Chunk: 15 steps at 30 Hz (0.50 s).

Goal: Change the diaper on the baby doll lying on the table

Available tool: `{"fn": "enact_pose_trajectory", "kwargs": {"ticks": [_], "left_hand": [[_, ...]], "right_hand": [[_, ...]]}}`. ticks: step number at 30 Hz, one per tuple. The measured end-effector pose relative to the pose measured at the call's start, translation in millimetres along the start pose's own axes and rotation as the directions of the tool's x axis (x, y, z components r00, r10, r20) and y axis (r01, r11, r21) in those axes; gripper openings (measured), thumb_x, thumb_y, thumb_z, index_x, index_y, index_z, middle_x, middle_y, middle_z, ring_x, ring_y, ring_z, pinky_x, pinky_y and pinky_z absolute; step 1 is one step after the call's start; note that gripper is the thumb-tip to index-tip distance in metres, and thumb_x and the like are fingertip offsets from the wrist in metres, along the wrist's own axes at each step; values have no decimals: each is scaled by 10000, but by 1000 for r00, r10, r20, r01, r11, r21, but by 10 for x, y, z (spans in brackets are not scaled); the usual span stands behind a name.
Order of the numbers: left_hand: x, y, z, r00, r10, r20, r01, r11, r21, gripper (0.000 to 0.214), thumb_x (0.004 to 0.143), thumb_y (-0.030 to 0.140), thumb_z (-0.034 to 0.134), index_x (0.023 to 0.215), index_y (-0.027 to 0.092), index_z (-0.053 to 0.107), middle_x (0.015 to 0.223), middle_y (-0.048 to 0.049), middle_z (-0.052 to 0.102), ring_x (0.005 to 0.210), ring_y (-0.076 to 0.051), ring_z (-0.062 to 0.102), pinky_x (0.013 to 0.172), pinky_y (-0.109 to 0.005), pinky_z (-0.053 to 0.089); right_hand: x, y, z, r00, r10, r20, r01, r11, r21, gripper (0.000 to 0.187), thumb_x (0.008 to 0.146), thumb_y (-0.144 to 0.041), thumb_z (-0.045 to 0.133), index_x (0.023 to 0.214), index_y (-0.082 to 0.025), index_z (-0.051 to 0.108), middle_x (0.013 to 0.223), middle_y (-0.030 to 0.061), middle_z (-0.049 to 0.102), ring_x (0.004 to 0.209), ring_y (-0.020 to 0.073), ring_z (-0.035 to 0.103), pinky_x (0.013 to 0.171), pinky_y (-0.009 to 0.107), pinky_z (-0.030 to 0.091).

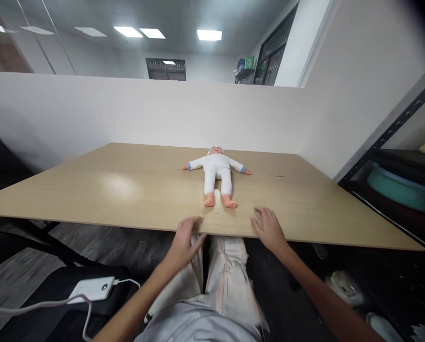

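Note:
A baby doll (217, 173) in a white outfit with blue cuffs lies on its back on the wooden table (155, 194). Its arms are spread wide, its bare feet point toward me and its head is at the far side. My left hand (187, 241) is at the table's front edge, just short of the doll's feet, fingers apart and holding nothing. Over the tabletop to the right of the feet is my right hand (269, 230), its fingers loosely bent and apart, also with nothing in it. Neither hand touches the doll.
A black chair (51, 285) at the lower left bears a white power bank (93, 289) with a cable. Dark shelving with a teal basin (401, 187) stands to the right. Behind the table runs a low white wall (162, 114).

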<state>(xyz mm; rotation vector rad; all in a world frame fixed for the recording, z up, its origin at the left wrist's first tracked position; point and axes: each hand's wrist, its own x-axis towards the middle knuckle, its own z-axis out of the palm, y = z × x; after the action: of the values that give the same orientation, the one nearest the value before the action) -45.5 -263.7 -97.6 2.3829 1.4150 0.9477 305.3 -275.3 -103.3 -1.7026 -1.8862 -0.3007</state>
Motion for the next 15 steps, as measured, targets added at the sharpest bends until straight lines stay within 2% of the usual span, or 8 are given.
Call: {"fn": "enact_pose_trajectory", "kwargs": {"ticks": [1,4,6,9,10,12,14,15], "left_hand": [[-282,134,-33,998,61,-8,-61,991,-123,448,999,343,594,1412,179,534,1390,-159,620,1310,-297,555,1129,-460,434],[-1002,396,-32,998,54,-10,-55,942,-332,160,1033,281,535,1134,234,650,1200,-106,677,1182,-265,590,1057,-430,449],[-1277,440,109,988,-17,156,84,896,-436,163,1023,336,565,1101,229,661,1153,-107,678,1135,-268,593,1022,-413,457],[-1364,384,528,899,-217,381,404,748,-526,350,942,517,665,1106,207,671,1136,-104,682,1092,-278,602,992,-394,464],[-1332,360,696,850,-282,444,508,660,-553,425,884,580,713,1065,198,674,1101,-90,687,1070,-277,608,984,-384,463],[-1221,341,1009,733,-365,573,679,438,-589,554,718,671,821,933,187,658,982,-51,684,1038,-273,615,999,-374,449],[-1093,373,1224,634,-389,669,771,256,-583,626,576,694,888,839,187,632,875,-27,670,1036,-287,628,1039,-391,433],[-1036,408,1278,604,-381,700,793,200,-575,634,551,695,897,820,186,631,845,-29,673,1035,-299,643,1050,-408,435]], "right_hand": [[-237,-26,-65,1000,-8,-17,8,1000,20,316,1019,-324,496,1266,-152,588,1204,148,677,1144,288,605,1037,436,477],[-1014,-68,-128,988,-53,-146,76,985,156,261,1013,-283,557,1258,-208,602,1238,123,684,1214,283,607,1092,485,465],[-1508,-111,-52,987,-18,-159,56,970,236,204,982,-288,625,1182,-253,642,1212,94,702,1211,278,625,1080,493,477],[-2050,-243,175,950,311,17,-288,857,428,290,985,-447,608,1176,-235,660,1160,107,711,1109,279,670,1011,491,528],[-2158,-302,260,897,415,149,-433,767,473,391,970,-550,593,1177,-227,666,1155,112,719,1071,284,685,979,487,548],[-2262,-424,413,730,541,418,-682,534,501,592,915,-740,537,1148,-217,686,1152,116,740,1089,306,698,978,489,556],[-2235,-542,509,591,562,578,-802,338,492,710,831,-841,557,1146,-219,692,1190,107,749,1190,325,676,1034,482,533],[-2182,-599,526,557,560,613,-823,273,498,741,779,-858,610,1146,-220,693,1210,101,749,1235,331,657,1063,472,517]]}}
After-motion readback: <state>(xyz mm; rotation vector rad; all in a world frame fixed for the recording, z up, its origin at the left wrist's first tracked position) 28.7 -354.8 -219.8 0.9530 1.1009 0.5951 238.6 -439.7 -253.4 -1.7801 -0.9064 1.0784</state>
